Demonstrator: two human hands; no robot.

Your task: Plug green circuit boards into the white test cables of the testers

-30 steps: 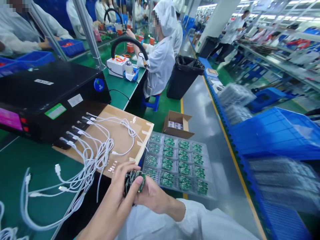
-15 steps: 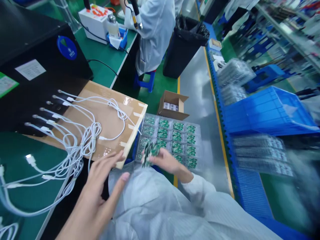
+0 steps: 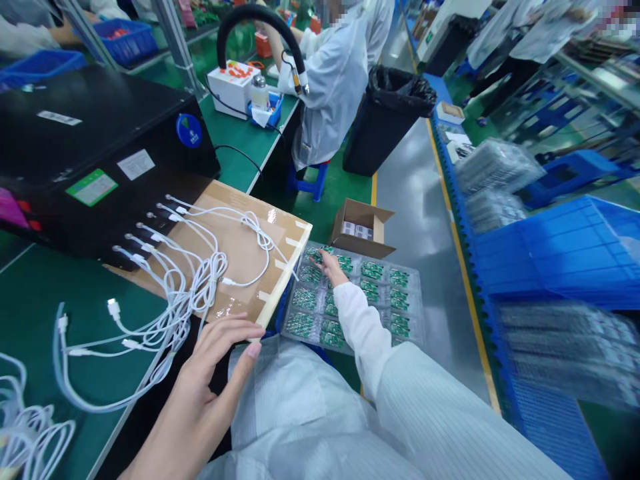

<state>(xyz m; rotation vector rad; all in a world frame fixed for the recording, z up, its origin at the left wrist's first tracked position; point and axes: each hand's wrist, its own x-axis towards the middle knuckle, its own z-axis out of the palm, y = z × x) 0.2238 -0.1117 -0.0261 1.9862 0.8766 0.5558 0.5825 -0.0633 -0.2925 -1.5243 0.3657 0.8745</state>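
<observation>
My right hand (image 3: 331,267) reaches over the far left compartment of a clear plastic tray (image 3: 419,300). Its fingers are closed on a bunch of small green circuit boards (image 3: 320,253), partly hidden by the hand and blurred. More green boards (image 3: 399,300) fill the tray's other compartments. My left hand (image 3: 215,373) is empty, fingers and thumb apart, at the near corner of a cardboard-covered board (image 3: 240,247). White cables (image 3: 210,267) lie tangled across that board, several of them plugged into a black machine (image 3: 100,160).
Beyond the tray stands a small open carton (image 3: 363,227). A black bin (image 3: 390,120) and a seated co-worker (image 3: 335,87) are farther off. On the right, a blue crate (image 3: 565,253) and stacked clear trays (image 3: 565,353) line a blue rack. More cables (image 3: 35,433) lie on the green table (image 3: 30,300).
My right hand has moved forward from near my lap to the far left of the tray, carrying the boards. My left hand stays by the board corner. The head view has shifted.
</observation>
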